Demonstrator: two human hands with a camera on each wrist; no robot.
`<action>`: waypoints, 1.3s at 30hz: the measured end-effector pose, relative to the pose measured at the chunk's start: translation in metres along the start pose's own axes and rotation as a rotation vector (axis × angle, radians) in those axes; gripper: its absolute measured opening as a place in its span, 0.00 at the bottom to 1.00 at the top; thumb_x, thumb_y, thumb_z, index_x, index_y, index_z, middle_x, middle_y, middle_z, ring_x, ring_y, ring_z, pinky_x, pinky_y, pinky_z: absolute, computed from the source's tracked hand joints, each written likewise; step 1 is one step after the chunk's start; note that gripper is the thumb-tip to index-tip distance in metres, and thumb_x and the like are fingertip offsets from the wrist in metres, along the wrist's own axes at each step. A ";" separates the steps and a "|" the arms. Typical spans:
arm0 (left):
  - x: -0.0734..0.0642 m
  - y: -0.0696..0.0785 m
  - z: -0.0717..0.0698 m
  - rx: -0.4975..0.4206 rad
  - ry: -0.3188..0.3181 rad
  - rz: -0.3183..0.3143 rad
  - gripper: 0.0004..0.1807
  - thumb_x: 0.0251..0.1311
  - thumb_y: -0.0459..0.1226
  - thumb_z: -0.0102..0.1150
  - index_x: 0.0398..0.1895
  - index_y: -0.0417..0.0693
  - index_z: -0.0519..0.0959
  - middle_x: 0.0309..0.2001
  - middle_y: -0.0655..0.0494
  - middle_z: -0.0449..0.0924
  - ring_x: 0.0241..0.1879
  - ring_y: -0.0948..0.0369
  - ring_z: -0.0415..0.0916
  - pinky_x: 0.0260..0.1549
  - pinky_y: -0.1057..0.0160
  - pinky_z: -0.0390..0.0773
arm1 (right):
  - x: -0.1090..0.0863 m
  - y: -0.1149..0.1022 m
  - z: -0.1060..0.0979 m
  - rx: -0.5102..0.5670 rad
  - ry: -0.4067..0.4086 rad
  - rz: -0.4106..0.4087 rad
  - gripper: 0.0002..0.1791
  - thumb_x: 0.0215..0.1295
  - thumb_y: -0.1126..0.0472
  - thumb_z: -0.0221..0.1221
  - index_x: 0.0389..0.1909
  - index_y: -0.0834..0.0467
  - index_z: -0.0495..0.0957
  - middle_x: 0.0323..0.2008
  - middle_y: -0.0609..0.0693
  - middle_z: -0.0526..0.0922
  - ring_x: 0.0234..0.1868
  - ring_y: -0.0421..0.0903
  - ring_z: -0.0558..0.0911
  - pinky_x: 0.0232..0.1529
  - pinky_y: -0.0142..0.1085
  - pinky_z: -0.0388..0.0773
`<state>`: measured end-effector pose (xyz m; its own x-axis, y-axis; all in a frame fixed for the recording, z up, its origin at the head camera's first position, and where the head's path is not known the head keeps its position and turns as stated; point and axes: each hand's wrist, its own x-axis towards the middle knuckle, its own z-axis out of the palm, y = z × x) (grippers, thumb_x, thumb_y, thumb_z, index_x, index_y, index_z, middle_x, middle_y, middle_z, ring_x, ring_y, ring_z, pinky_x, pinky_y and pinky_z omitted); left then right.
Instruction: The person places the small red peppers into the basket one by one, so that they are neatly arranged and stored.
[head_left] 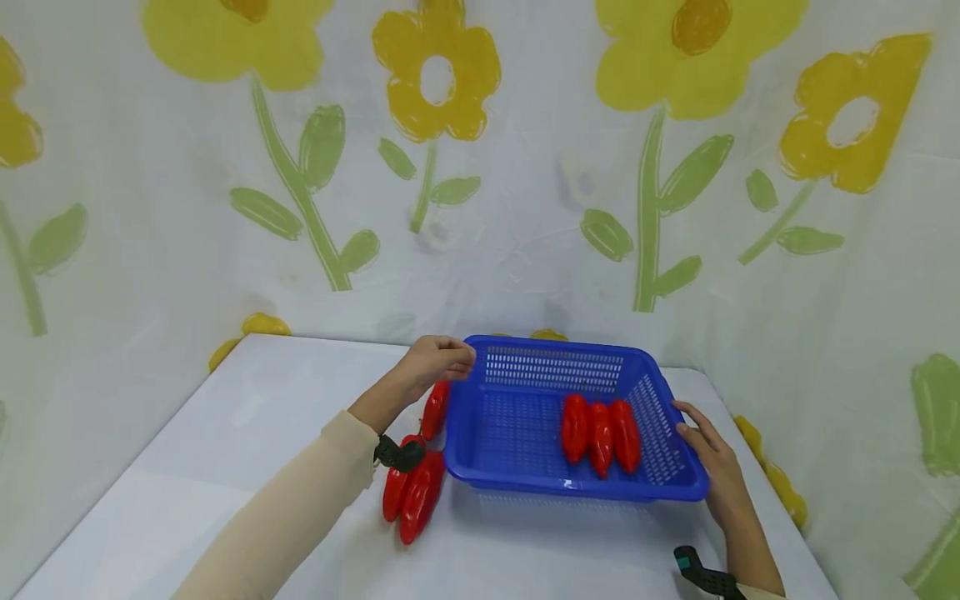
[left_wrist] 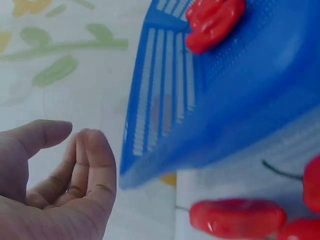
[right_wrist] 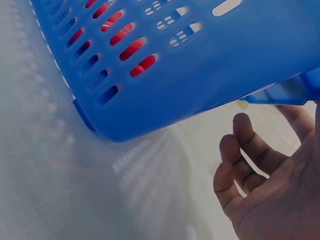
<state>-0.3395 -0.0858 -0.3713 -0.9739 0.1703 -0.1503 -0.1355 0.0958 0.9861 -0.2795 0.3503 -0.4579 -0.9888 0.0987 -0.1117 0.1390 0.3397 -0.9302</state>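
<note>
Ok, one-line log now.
left hand: empty; right hand: at rim of blue plastic basket; three long glossy red peppers inside; three red peppers outside

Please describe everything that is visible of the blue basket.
The blue basket is rectangular, open at the top, and looks like plastic. It has a smooth rim, slotted walls and a bottom with small holes. It is roughly upright, at the right side of the white table; whether it rests flat is hard to tell. Three red peppers lie side by side in its right half. The right hand grips its right rim.
</note>
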 end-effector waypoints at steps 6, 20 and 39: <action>-0.006 -0.017 -0.019 0.034 0.061 -0.009 0.15 0.67 0.34 0.60 0.50 0.30 0.78 0.48 0.36 0.82 0.47 0.47 0.83 0.54 0.53 0.80 | -0.002 0.001 -0.002 0.024 -0.015 -0.008 0.34 0.74 0.34 0.46 0.78 0.36 0.54 0.70 0.64 0.62 0.47 0.43 0.80 0.42 0.36 0.84; -0.002 -0.057 -0.048 0.058 0.110 -0.109 0.18 0.69 0.34 0.58 0.55 0.28 0.76 0.56 0.32 0.78 0.56 0.42 0.78 0.56 0.53 0.78 | 0.000 -0.002 0.000 0.027 0.007 -0.026 0.33 0.75 0.36 0.46 0.78 0.36 0.55 0.72 0.64 0.60 0.45 0.37 0.79 0.42 0.34 0.84; 0.003 -0.091 -0.044 0.262 0.171 -0.258 0.20 0.62 0.38 0.65 0.51 0.30 0.79 0.43 0.42 0.85 0.44 0.50 0.85 0.50 0.53 0.82 | 0.001 0.000 0.000 0.018 -0.002 -0.017 0.34 0.75 0.36 0.45 0.78 0.37 0.53 0.72 0.65 0.59 0.41 0.33 0.80 0.41 0.35 0.85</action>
<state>-0.3385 -0.1373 -0.4589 -0.9332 -0.0558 -0.3550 -0.3501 0.3641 0.8631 -0.2803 0.3506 -0.4582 -0.9911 0.0917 -0.0966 0.1214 0.3240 -0.9382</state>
